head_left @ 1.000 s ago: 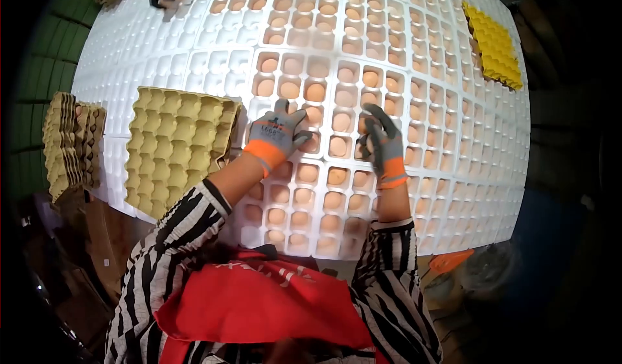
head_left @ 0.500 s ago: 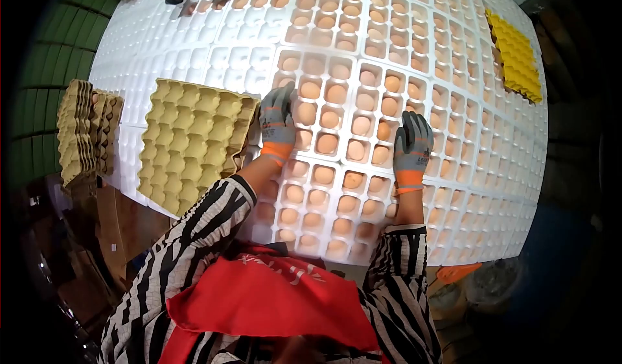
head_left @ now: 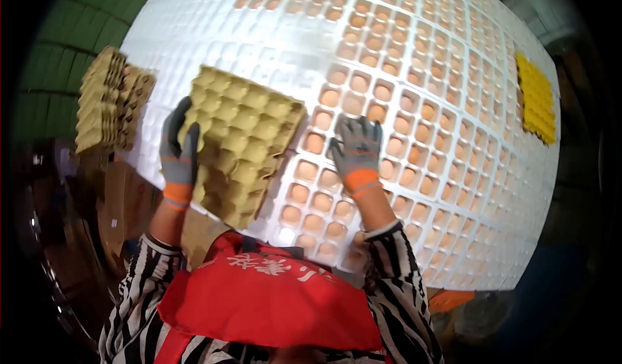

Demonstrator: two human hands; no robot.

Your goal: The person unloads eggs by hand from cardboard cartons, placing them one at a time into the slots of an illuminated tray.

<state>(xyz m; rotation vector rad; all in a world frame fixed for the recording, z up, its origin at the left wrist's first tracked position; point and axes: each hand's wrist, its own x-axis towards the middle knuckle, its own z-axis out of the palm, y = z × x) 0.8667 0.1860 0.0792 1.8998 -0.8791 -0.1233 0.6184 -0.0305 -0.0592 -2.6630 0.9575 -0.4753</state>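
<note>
My left hand [head_left: 179, 150], in a grey and orange glove, grips the left edge of a cardboard egg tray [head_left: 243, 130]. The thumb lies over its top face and the fingers run along the outside. Egg-shaped hollows cover the tray, with no eggs showing on top; its underside is hidden. My right hand [head_left: 358, 147], gloved alike, is over a white egg tray [head_left: 302, 150] whose cells hold brown eggs [head_left: 322, 119]. Its fingers are spread over the cells, and no egg shows in its grasp.
White trays cover the table, many filled with eggs. A stack of cardboard trays [head_left: 107, 105] stands at the left edge. At the far right is a yellow egg tray [head_left: 536, 98]. Cardboard boxes [head_left: 129, 195] are below the left edge.
My left hand has gone from the cardboard tray's right side to its left edge. My right hand has moved left across the eggs. The view has shifted, and another person's gloved hands have left it.
</note>
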